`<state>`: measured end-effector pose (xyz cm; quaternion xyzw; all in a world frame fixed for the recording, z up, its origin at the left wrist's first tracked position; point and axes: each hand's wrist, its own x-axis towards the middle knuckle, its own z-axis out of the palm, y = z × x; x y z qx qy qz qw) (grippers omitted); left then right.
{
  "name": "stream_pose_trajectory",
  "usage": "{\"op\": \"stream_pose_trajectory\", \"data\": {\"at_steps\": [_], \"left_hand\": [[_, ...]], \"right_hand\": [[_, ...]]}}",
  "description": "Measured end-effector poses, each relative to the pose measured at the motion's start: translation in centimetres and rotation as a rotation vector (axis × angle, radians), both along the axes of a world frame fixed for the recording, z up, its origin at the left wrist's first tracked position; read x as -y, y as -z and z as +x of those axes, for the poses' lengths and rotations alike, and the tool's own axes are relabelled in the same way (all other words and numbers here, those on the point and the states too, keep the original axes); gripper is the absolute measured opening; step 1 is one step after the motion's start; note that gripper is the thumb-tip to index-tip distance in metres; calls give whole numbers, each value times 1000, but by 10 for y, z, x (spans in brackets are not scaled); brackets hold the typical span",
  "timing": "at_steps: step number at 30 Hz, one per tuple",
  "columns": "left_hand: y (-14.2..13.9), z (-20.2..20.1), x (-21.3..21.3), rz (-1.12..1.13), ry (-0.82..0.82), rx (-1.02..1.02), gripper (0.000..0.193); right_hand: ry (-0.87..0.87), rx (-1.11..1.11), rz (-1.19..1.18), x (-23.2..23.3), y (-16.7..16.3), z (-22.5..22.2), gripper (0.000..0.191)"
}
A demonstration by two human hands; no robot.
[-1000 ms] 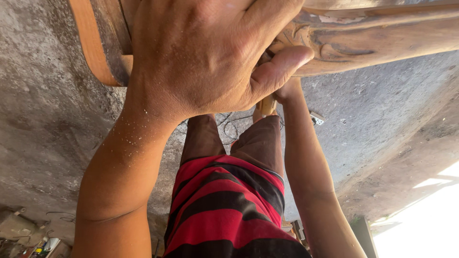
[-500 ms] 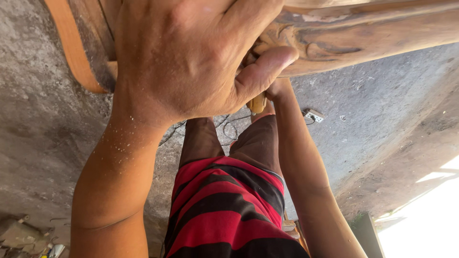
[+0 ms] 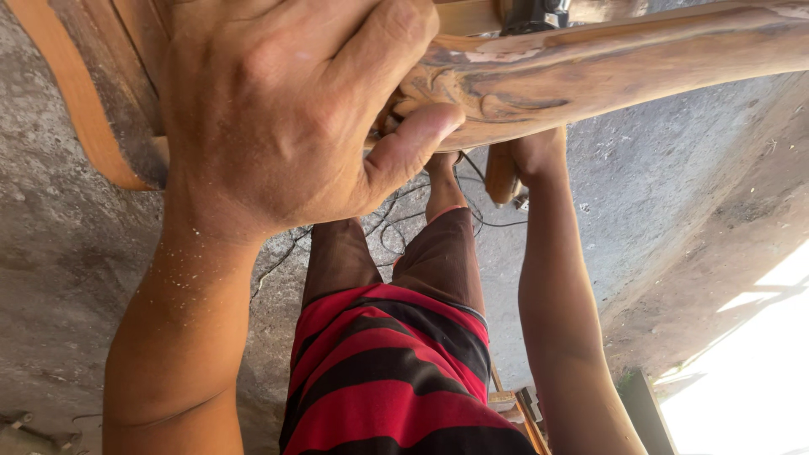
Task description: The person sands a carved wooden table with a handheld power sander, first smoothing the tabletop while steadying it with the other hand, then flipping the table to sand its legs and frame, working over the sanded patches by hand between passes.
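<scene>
Gripping a carved wooden rail point(image 3: 590, 76), the left hand point(image 3: 278, 118) is seen closed over its ornamented end, thumb pressed beneath. The right hand point(image 3: 535, 152) is largely hidden under the rail, apparently closed on a wooden tool handle point(image 3: 501, 173). Carved relief is already cut; what remains cannot be judged.

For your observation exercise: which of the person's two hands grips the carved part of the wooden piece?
The left hand, big in front, thumb on the carving; the right hand is underneath.
</scene>
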<state>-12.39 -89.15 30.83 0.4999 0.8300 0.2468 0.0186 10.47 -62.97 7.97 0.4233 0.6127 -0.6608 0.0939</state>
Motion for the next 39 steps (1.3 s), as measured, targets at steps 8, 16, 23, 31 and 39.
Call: {"op": "stream_pose_trajectory", "data": {"at_steps": [8,16,23,31,39], "left_hand": [[2,1,1,-18,14,-89,32],[5,63,-14,280,-50,-185,28],[224,105,-110,-187,-307,218,62],[356,88,-82,-565,-270,290,63],[342,76,-88,-499,-229,301,62]], "right_hand": [[-52,-63,-57,-25,-23,5,34],[71,-69,-181,-54,-36,22,41],[-147,-41,-74,-41,-25,21,46],[-41,-82,-104,-54,-14,30,48],[2,-3,-74,-101,-7,37,49]]}}
